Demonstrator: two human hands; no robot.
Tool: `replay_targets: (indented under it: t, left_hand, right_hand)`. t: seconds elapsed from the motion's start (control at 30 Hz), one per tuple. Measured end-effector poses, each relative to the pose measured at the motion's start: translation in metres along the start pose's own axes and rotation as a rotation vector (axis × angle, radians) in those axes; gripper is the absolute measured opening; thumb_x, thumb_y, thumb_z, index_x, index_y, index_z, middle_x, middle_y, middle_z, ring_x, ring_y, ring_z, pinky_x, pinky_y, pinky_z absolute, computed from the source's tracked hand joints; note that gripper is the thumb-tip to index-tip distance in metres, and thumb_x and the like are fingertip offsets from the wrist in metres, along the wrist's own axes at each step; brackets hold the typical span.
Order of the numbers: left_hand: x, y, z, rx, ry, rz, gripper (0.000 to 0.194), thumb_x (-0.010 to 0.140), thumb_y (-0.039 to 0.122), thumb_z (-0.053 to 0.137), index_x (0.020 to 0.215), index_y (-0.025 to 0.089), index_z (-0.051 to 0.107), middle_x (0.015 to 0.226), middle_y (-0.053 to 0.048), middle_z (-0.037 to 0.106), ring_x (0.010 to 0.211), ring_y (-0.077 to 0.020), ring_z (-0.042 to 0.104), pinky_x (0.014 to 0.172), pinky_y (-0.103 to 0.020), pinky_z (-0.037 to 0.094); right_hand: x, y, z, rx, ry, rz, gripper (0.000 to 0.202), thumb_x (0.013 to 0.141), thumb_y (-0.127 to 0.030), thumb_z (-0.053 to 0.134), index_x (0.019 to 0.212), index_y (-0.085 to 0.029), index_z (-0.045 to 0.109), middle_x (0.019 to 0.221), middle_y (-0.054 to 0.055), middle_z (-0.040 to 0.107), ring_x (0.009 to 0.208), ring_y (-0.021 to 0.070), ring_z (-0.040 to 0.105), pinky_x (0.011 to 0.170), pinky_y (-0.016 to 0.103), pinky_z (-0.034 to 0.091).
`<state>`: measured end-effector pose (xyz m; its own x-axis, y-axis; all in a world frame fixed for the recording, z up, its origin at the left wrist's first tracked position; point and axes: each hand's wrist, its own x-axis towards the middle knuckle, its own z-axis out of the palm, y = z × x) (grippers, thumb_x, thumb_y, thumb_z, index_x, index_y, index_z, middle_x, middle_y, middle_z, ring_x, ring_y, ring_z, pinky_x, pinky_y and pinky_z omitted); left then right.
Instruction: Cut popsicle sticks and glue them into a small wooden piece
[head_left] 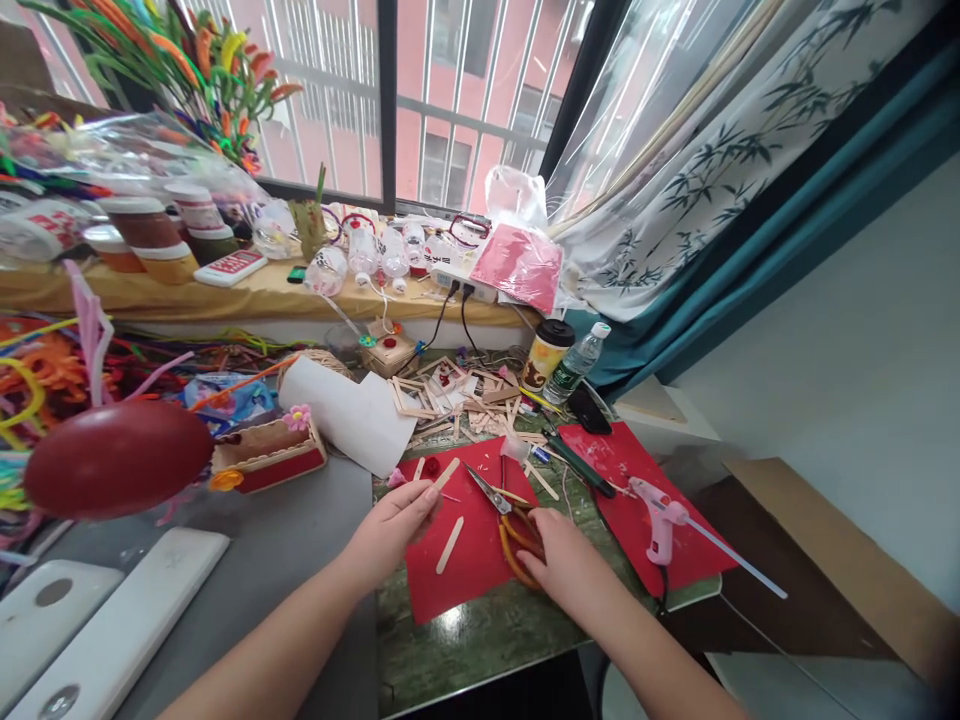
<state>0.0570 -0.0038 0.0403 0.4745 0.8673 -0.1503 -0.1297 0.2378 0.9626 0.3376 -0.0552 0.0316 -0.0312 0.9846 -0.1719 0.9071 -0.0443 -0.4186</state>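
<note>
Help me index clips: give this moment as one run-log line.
left hand: holds craft stick; right hand: holds scissors; loose stick: on red paper; glue gun: right

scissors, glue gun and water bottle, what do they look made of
Scissors: metal blades, by their silvery-grey sheen; the orange-brown handles could be plastic or coated metal.
Glue gun: probably moulded plastic, smooth and evenly pink.
Water bottle: likely thin plastic, clear and glossy, as its see-through walls suggest.
</note>
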Motion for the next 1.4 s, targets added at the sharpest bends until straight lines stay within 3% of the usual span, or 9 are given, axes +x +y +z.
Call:
replay_targets:
  t: [0.13, 0.23, 0.43, 0.57, 0.7, 0.8, 0.97, 1.1, 1.4]
  left_hand:
    - [0.001, -0.002, 0.001, -0.049, 0.039, -0.004, 0.047, 0.092, 0.062, 0.057, 0.073, 0.02, 0.047, 0.068, 0.005, 0.034, 0.058, -0.0099, 0.026, 0.054, -0.024, 0.022]
    - [0.002, -0.002, 0.0, -0.052, 0.086, -0.001, 0.049, 0.087, 0.067, 0.06, 0.075, 0.02, 0.05, 0.067, 0.004, 0.039, 0.058, -0.0105, 0.031, 0.054, -0.023, 0.025]
    - [0.003, -0.007, -0.001, 0.024, 0.136, 0.034, 0.05, 0.085, 0.067, 0.062, 0.074, 0.019, 0.058, 0.065, 0.004, 0.046, 0.058, -0.0111, 0.038, 0.055, -0.023, 0.031]
    - [0.005, -0.01, -0.002, 0.044, 0.163, 0.051, 0.049, 0.087, 0.066, 0.059, 0.077, 0.019, 0.061, 0.065, 0.003, 0.047, 0.059, -0.0123, 0.04, 0.056, -0.024, 0.032]
    - [0.005, -0.01, -0.004, 0.033, 0.171, 0.053, 0.05, 0.086, 0.068, 0.059, 0.079, 0.019, 0.061, 0.067, 0.002, 0.048, 0.062, -0.0135, 0.04, 0.057, -0.024, 0.033]
    - [0.003, -0.007, -0.004, 0.071, 0.144, 0.075, 0.048, 0.091, 0.065, 0.054, 0.081, 0.019, 0.06, 0.069, 0.002, 0.047, 0.065, -0.0139, 0.04, 0.06, -0.024, 0.035]
    - [-0.004, -0.003, -0.002, 0.177, 0.067, 0.117, 0.045, 0.097, 0.058, 0.048, 0.079, 0.018, 0.058, 0.075, 0.001, 0.051, 0.07, -0.0146, 0.042, 0.066, -0.025, 0.038]
    - [-0.004, -0.005, -0.001, 0.226, 0.036, 0.09, 0.045, 0.097, 0.058, 0.047, 0.076, 0.019, 0.053, 0.071, 0.003, 0.047, 0.069, -0.0143, 0.042, 0.066, -0.026, 0.035]
    - [-0.003, -0.003, -0.003, 0.417, -0.002, 0.094, 0.043, 0.099, 0.053, 0.043, 0.071, 0.02, 0.043, 0.07, 0.004, 0.042, 0.07, -0.0144, 0.04, 0.066, -0.027, 0.031]
  right_hand:
    - [0.004, 0.009, 0.005, 0.143, -0.021, 0.001, 0.026, 0.083, -0.018, 0.066, 0.109, -0.017, 0.061, 0.111, 0.012, 0.066, 0.104, 0.0271, 0.065, 0.094, 0.038, 0.049]
    - [0.0, 0.011, 0.002, 0.453, -0.029, -0.014, 0.022, 0.086, -0.025, 0.063, 0.107, -0.02, 0.059, 0.108, 0.01, 0.068, 0.1, 0.0239, 0.067, 0.089, 0.035, 0.052]
    - [-0.014, -0.014, 0.01, 1.203, -0.224, -0.003, 0.045, 0.077, -0.057, 0.079, 0.098, -0.022, 0.059, 0.083, 0.001, 0.062, 0.057, 0.0123, 0.056, 0.051, 0.023, 0.043]
    - [-0.019, -0.041, 0.019, 1.42, -0.336, -0.094, 0.049, 0.089, -0.066, 0.063, 0.105, -0.02, 0.063, 0.105, 0.013, 0.07, 0.084, 0.0219, 0.069, 0.073, 0.034, 0.054]
    - [-0.008, -0.047, 0.021, 1.36, -0.325, -0.232, 0.067, 0.079, -0.077, 0.065, 0.121, -0.025, 0.06, 0.131, 0.017, 0.063, 0.119, 0.0324, 0.062, 0.105, 0.05, 0.046]
    - [0.0, -0.04, 0.014, 1.167, -0.372, -0.364, 0.093, 0.069, -0.089, 0.062, 0.136, -0.026, 0.052, 0.139, 0.016, 0.055, 0.13, 0.0345, 0.053, 0.114, 0.053, 0.037]
    - [0.001, -0.038, -0.001, 0.848, -0.434, -0.328, 0.076, 0.076, -0.072, 0.074, 0.135, -0.03, 0.05, 0.127, 0.011, 0.054, 0.105, 0.0255, 0.057, 0.093, 0.042, 0.049]
    - [0.0, -0.043, 0.001, 0.859, -0.539, -0.218, 0.074, 0.07, -0.078, 0.074, 0.12, -0.027, 0.053, 0.101, 0.005, 0.054, 0.09, 0.0217, 0.053, 0.074, 0.033, 0.048]
    - [-0.004, -0.065, -0.009, 0.852, -0.577, -0.21, 0.073, 0.069, -0.082, 0.071, 0.109, -0.025, 0.051, 0.089, 0.001, 0.047, 0.088, 0.0215, 0.049, 0.078, 0.035, 0.045]
